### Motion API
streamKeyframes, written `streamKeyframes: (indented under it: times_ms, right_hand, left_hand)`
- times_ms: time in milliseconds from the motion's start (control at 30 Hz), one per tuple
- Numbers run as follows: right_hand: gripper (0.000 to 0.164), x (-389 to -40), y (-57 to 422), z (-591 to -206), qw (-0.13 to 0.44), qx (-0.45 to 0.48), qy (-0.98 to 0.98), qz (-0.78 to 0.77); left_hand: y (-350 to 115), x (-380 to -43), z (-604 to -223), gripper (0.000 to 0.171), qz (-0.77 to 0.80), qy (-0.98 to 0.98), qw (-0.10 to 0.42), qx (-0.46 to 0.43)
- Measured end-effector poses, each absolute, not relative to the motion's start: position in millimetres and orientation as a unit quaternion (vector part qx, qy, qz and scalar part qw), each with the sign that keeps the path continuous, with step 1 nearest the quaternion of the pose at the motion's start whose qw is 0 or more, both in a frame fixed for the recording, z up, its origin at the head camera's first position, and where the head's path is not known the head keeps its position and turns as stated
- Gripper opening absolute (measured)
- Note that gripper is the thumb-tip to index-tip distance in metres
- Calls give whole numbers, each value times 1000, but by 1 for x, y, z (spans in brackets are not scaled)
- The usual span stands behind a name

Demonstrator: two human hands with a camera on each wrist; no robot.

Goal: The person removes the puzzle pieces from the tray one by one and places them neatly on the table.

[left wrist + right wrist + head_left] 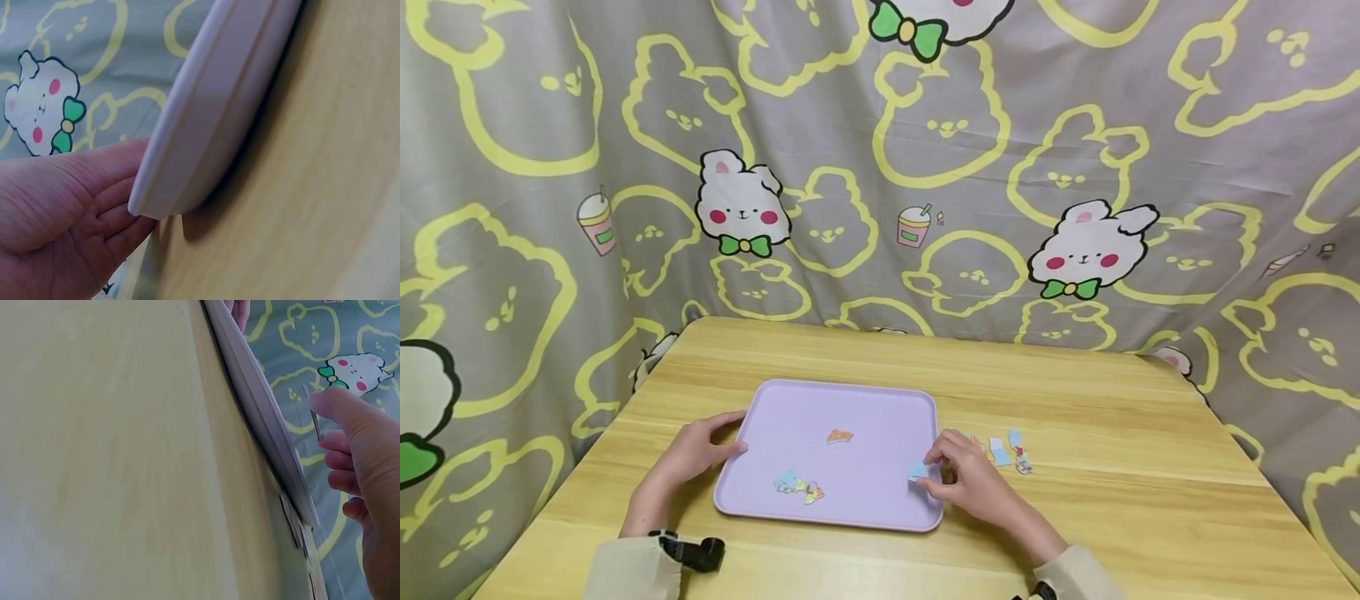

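My right hand (966, 479) pinches a small light blue puzzle piece (918, 472) between thumb and fingers, over the right side of a lilac tray (880, 417). In the right wrist view the piece (312, 412) is seen edge-on at the fingertips. My left hand (694, 450) touches the tray's left rim with thumb and fingers spread; the left wrist view has some of its fingers partly hidden behind the rim. On the tray lie an orange piece (840, 436) near the middle and a cluster of blue and yellow pieces (799, 486) towards the front left.
Several loose pieces (1000, 451) lie on the wooden table (1120, 467) to the right of the tray, some partly hidden by my right hand. A grey curtain (835, 125) with yellow cartoon outlines hangs behind and beside the table.
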State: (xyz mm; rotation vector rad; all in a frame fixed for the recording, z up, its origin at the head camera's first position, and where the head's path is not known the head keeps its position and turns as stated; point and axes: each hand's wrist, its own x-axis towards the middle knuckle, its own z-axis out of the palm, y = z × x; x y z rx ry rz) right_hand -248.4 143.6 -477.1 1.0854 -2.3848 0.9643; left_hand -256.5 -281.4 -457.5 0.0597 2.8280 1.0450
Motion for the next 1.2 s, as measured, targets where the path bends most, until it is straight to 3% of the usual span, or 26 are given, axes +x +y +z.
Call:
streamKeyframes:
  times_ms: [1200]
  right_hand:
    - [28,-237,221,-482,174,334,-884,278]
  left_hand:
    - [-282,-257,-458,57,335,940,53,36]
